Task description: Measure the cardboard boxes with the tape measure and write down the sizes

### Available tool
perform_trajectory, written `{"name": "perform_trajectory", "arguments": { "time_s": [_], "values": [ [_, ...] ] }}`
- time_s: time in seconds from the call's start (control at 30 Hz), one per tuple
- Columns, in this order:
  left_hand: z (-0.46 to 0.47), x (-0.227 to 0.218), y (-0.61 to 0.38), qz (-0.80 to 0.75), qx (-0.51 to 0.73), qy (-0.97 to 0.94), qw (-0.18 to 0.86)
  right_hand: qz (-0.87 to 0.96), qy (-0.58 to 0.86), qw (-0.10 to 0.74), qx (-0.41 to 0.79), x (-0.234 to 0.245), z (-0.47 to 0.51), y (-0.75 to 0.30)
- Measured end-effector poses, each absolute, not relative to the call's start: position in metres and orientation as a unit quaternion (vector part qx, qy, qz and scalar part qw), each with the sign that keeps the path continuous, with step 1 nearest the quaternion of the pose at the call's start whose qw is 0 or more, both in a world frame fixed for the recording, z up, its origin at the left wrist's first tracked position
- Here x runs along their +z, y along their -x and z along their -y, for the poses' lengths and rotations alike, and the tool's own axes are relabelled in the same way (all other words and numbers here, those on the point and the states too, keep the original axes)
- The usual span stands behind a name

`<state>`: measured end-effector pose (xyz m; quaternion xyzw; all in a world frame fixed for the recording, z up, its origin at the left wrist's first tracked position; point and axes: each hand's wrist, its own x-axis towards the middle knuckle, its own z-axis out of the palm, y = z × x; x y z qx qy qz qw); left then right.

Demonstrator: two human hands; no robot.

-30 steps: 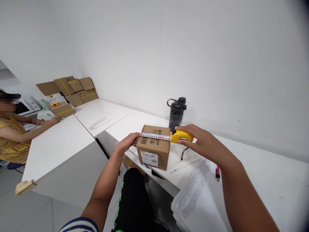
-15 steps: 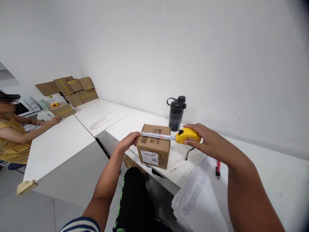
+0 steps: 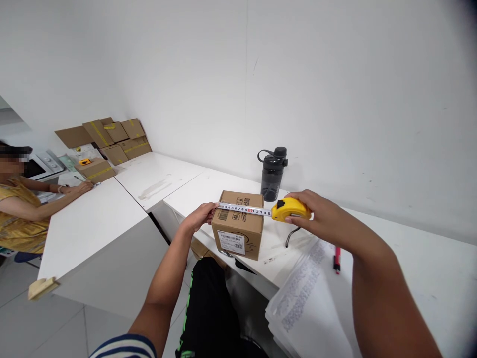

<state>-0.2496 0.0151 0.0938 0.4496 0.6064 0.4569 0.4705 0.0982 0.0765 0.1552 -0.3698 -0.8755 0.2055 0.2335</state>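
Observation:
A brown cardboard box [image 3: 238,226] with a white label on its near side stands at the table's front edge. Across its top lies the white blade of a yellow tape measure [image 3: 291,209], pulled out past the box's right side. My right hand [image 3: 312,209] is wrapped round the tape measure's case, just right of the box. At the box's left top edge my left hand [image 3: 201,217] pinches the end of the blade. The tip itself is hidden by the fingers. The case's black strap hangs to the table.
Behind the box stands a dark water bottle [image 3: 272,174]. A stack of white sheets [image 3: 309,308] and a red pen [image 3: 337,260] lie at the right. Flattened cartons [image 3: 112,139] lean at the far left, where another person [image 3: 22,204] sits at the white table [image 3: 93,223].

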Motion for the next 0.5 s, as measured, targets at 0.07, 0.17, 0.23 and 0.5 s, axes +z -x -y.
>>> {"name": "perform_trajectory", "arguments": {
  "time_s": [0.07,0.17,0.23,0.5],
  "values": [
    [-0.0147,0.0942,0.2494,-0.603,0.454,-0.452,0.475,0.874,0.371,0.233,0.209,0.1555,-0.0761,-0.0981],
    [-0.0142,0.0947,0.2488,-0.594,0.454,-0.455,0.484,0.874,0.371,0.232,0.212,0.156,-0.0754,-0.0981],
    [-0.0143,0.0945,0.2487,-0.594,0.455,-0.454,0.483,0.874,0.372,0.231,0.211,0.1564,-0.0749,-0.0979],
    [-0.016,0.0913,0.2508,-0.595,0.456,-0.454,0.482,0.873,0.372,0.236,0.208,0.1556,-0.0755,-0.098]
  ]
}}
